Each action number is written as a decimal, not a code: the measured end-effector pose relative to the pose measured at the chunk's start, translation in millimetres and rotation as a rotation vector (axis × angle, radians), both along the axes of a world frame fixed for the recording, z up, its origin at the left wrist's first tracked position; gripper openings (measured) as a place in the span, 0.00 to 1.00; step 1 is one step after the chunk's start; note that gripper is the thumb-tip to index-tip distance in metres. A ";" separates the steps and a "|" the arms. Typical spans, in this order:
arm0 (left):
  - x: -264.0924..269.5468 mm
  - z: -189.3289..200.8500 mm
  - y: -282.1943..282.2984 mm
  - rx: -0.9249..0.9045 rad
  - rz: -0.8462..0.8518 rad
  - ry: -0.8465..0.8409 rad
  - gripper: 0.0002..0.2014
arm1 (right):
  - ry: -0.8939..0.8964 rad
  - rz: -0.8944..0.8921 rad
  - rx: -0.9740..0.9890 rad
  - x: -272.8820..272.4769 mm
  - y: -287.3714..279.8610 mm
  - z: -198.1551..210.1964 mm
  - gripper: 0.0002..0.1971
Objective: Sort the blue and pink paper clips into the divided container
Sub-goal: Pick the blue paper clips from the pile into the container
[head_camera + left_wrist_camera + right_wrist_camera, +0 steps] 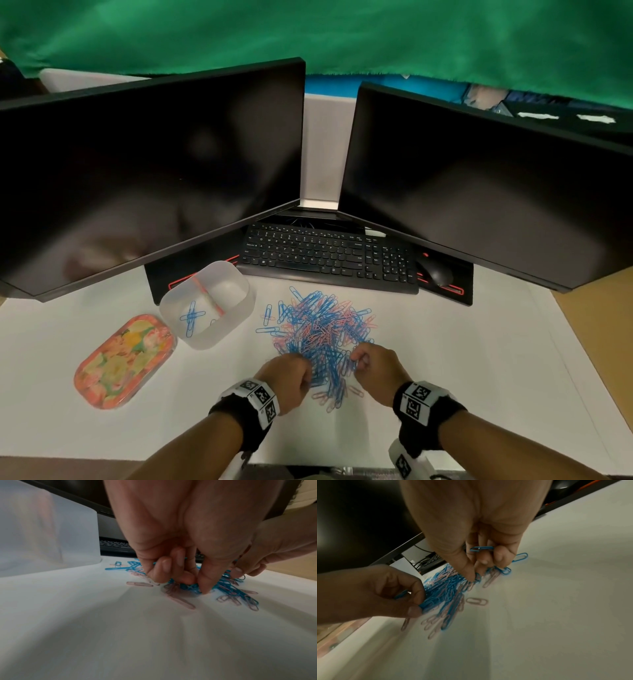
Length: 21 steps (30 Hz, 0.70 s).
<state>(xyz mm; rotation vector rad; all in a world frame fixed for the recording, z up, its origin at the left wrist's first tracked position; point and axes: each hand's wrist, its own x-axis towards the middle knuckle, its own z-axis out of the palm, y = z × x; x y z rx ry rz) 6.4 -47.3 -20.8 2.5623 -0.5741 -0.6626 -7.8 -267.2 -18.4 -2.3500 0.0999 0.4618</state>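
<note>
Left hand (289,378): curling, pinching blue clips at the pile's near edge.
Right hand (375,371): pinching blue wire clips.
Pile (323,337): tangling mid-table.
Container (205,303): translucent plastic, sitting left of the pile.

I can read little here, white letter legends on the black keyboard (329,255) at the far edge of the worktop, a QWERTY row just made out, black-and-white square code tags on both wristbands (260,399), small digits beside them too blurred to read
</note>
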 end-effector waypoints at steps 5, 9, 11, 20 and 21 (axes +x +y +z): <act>5.1 3.1 4.4 -0.130 0.088 0.071 0.05 | 0.079 -0.008 0.059 7.3 -1.0 6.9 0.12; 8.3 7.5 6.8 -0.190 0.146 0.098 0.07 | 0.156 -0.064 0.130 16.7 0.1 8.5 0.08; 10.3 10.9 7.7 -0.206 0.165 0.102 0.07 | 0.167 -0.095 0.159 20.0 1.2 10.4 0.06; 16.1 19.8 14.6 -0.288 0.315 0.146 0.06 | 0.250 -0.168 0.323 30.6 11.7 28.2 0.08; 17.1 23.4 15.5 -0.304 0.324 0.152 0.07 | 0.274 -0.180 0.377 31.8 14.3 32.3 0.07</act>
